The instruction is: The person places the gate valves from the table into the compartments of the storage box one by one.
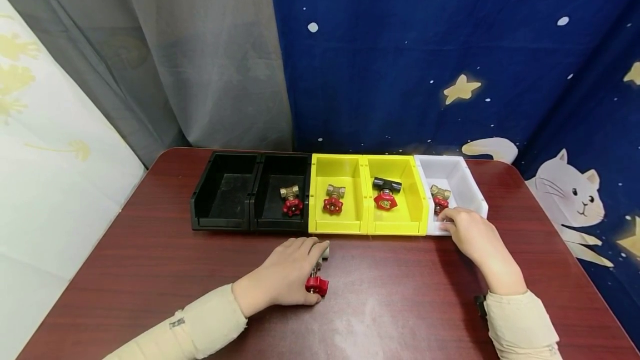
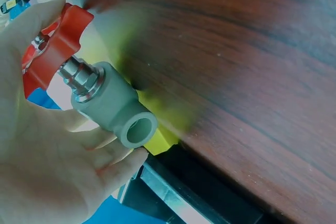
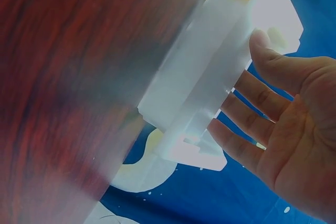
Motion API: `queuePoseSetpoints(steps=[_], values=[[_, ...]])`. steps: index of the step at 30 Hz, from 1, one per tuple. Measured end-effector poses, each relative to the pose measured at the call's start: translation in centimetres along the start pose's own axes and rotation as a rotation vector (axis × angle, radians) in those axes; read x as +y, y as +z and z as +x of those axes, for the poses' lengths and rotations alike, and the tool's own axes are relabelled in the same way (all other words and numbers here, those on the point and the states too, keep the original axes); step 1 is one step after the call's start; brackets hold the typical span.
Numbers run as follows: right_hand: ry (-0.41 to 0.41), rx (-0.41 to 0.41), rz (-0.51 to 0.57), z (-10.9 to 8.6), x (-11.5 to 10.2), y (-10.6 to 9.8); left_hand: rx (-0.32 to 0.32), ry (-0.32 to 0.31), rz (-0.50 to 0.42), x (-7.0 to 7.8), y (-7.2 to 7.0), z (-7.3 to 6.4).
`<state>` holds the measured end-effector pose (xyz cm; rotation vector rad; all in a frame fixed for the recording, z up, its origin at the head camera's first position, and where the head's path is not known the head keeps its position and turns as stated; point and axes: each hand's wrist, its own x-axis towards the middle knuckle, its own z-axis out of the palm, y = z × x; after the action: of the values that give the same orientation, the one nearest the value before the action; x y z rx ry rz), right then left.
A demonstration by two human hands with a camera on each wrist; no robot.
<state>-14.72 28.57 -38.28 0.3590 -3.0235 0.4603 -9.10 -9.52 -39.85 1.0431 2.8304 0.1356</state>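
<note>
My left hand (image 1: 287, 274) holds a grey plastic valve (image 2: 113, 100) with a red handwheel (image 2: 58, 48) above the table, in front of the bins. The thumb lies against the handwheel and the fingers are behind the grey body. At the front of the white bin (image 1: 472, 196), my right hand (image 1: 472, 235) reaches over the low front wall. Its fingertips are beside the red handwheel of a brass valve (image 1: 440, 199) lying in that bin. In the right wrist view the right fingers (image 3: 252, 106) look loosely extended, their tips partly hidden by the bin wall.
Left of the white bin stand two yellow bins, one with a brass valve (image 1: 334, 199), the other with a black-bodied valve (image 1: 386, 193). Further left, a black bin holds another brass valve (image 1: 290, 200), beside an outer black bin (image 1: 220, 222). Curtains (image 1: 375, 71) hang behind the table (image 1: 390, 304).
</note>
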Motion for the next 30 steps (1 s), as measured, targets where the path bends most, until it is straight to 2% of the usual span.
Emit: queuePoseSetpoints(steps=[8, 16, 22, 30], values=[[-0.006, -0.001, 0.001, 0.1, -0.1, 0.1, 0.040, 0.018, 0.013, -0.4, 0.2, 0.0], [-0.004, -0.005, -0.001, 0.2, -0.1, 0.1, 0.125, 0.054, 0.003, -0.6, 0.3, -0.7], [-0.011, 0.002, -0.003, 0.2, -0.1, 0.3, 0.172, 0.067, 0.015, -1.0, -0.7, -1.6], [0.000, -0.005, -0.005, 0.1, 0.0, 0.2, 0.172, 0.037, -0.001, -2.0, -2.1, -3.0]])
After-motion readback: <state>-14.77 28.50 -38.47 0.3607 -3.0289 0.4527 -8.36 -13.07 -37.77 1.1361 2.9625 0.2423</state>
